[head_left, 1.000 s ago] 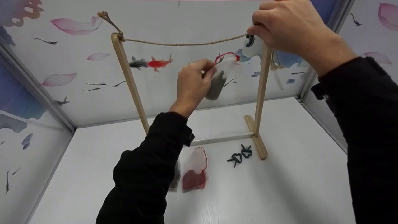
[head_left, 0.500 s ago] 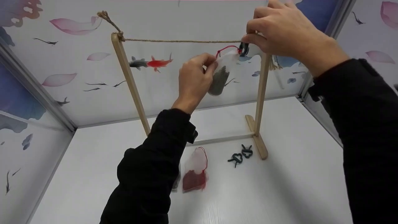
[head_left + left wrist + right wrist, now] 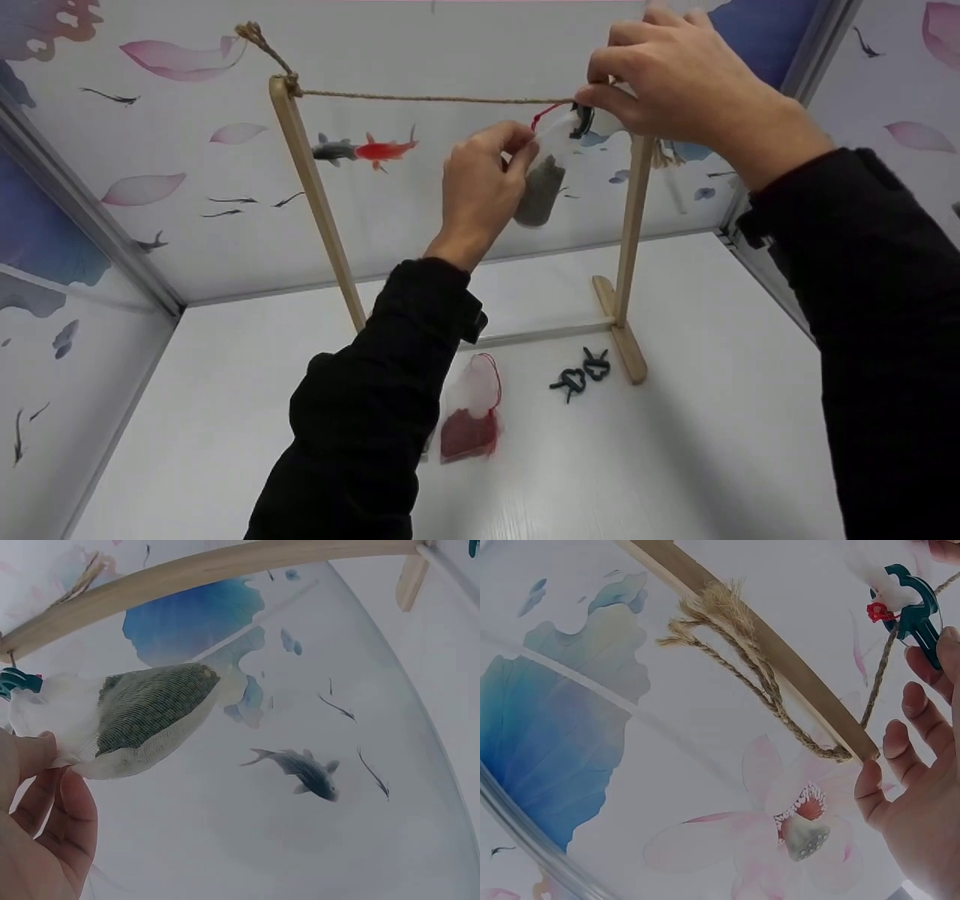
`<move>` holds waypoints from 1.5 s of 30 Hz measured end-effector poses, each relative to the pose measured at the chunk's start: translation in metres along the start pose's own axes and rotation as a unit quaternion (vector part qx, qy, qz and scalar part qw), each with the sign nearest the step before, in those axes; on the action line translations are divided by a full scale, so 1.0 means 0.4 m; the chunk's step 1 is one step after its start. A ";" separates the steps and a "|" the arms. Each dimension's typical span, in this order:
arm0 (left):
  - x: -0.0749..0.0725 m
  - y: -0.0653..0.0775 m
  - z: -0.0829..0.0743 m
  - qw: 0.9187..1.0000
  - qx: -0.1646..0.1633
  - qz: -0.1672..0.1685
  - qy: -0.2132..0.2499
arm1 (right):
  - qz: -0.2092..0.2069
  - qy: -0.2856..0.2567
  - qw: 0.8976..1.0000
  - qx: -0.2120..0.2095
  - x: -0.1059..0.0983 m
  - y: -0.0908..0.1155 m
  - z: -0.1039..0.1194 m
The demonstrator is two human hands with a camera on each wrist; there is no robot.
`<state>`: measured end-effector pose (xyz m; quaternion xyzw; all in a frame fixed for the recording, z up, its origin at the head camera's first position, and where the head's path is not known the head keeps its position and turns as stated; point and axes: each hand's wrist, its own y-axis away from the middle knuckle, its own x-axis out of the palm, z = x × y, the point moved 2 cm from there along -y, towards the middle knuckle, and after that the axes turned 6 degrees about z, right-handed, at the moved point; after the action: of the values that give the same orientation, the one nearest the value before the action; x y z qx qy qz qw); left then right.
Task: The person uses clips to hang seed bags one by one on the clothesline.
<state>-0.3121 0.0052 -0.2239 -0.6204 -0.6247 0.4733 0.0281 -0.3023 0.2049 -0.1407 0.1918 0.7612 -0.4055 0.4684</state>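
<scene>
In the head view my left hand (image 3: 484,184) pinches the edge of a white mesh drawstring bag (image 3: 541,191) with dark green contents in its lower part. The left wrist view shows thumb and fingertips on the mesh (image 3: 56,701). My right hand (image 3: 667,82) holds a dark green spring clip (image 3: 582,121) between thumb and fingers, at the right end of a taut twine line (image 3: 435,98). Seen from the right wrist, the clip (image 3: 922,619) meets the bag's top beside a red bead (image 3: 877,612) and the twine; its exact bite is partly hidden.
The twine is tied between wooden posts (image 3: 630,240) that stand on a white table (image 3: 712,435). A mesh bag with red contents (image 3: 469,433) lies below, beside another bag mostly covered by my left sleeve. Two more clips (image 3: 571,381) lie near the right foot (image 3: 630,356).
My left hand has moved right and slightly up with the bag, bringing its top to the clip. My right hand has shifted left with the clip, and the sagging twine has become taut.
</scene>
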 end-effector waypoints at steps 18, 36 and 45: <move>0.013 0.006 0.005 0.999 -0.026 0.032 -0.005 | 0.063 -0.039 0.996 0.053 0.038 0.012 -0.009; 0.030 0.033 0.024 0.992 -0.047 0.108 -0.042 | -0.115 -0.017 0.991 -0.064 0.113 0.055 -0.011; 0.030 0.073 0.064 0.993 -0.044 0.109 -0.014 | -0.207 -0.086 0.972 -0.075 0.191 0.113 -0.004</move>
<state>-0.3091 -0.0057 -0.2630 -0.6789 -0.5741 0.4538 -0.0598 -0.3099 0.2264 -0.2266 -0.0415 0.7693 -0.4505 0.4511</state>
